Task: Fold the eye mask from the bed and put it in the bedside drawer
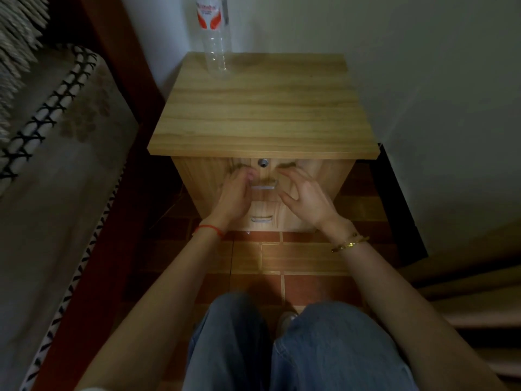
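Note:
The wooden bedside cabinet [262, 108] stands in front of me between the bed and the wall. Its top drawer [265, 197] has a metal handle [263, 187] and a round lock [263, 162] above it, and it looks pushed in. My left hand [235, 193] has its bent fingertips against the drawer front at the handle's left end. My right hand [306, 193] hovers at the handle's right end with fingers spread and curled. Neither hand holds anything. No eye mask is in view.
A second drawer with its own handle [261, 218] sits below. A clear plastic bottle [215, 35] stands at the cabinet's back left corner. The bed [50, 170] with its dark red wooden frame runs along the left. My knees in jeans [282, 348] are over the tiled floor.

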`<state>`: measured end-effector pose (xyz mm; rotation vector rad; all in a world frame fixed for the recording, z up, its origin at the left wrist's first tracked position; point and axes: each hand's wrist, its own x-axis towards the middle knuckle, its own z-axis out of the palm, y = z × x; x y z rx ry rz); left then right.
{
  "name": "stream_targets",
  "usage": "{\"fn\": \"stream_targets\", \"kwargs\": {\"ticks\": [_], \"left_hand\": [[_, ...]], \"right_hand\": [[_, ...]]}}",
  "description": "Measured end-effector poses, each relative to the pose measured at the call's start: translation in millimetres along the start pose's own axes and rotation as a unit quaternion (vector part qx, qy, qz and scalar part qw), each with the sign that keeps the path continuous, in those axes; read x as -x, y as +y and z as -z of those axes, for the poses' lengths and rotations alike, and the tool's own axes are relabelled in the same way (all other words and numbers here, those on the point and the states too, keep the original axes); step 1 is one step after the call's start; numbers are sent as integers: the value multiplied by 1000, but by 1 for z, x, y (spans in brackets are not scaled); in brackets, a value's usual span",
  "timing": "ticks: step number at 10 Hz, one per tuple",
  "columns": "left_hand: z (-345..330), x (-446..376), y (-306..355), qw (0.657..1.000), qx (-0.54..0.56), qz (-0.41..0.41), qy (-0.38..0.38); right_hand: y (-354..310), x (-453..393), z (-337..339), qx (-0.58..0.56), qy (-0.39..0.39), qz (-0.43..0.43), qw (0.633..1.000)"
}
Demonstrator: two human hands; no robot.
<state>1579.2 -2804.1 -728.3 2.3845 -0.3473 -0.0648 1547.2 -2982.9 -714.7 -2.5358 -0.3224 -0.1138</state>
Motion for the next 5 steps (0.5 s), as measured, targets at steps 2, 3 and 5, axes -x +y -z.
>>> {"fn": "stream_targets", "kwargs": {"ticks": [2,3,5], "left_hand": [[9,13,-2,997,-67,-31,5],[18,23,-2,994,-111,-19,9],[32,44,4,988,-153,-17,20]], "right_hand": [[2,2,4,-2,-26,-36,999],[0,7,7,6,-32,-57,998],[-7,20,16,18,-17,-53,998]]}}
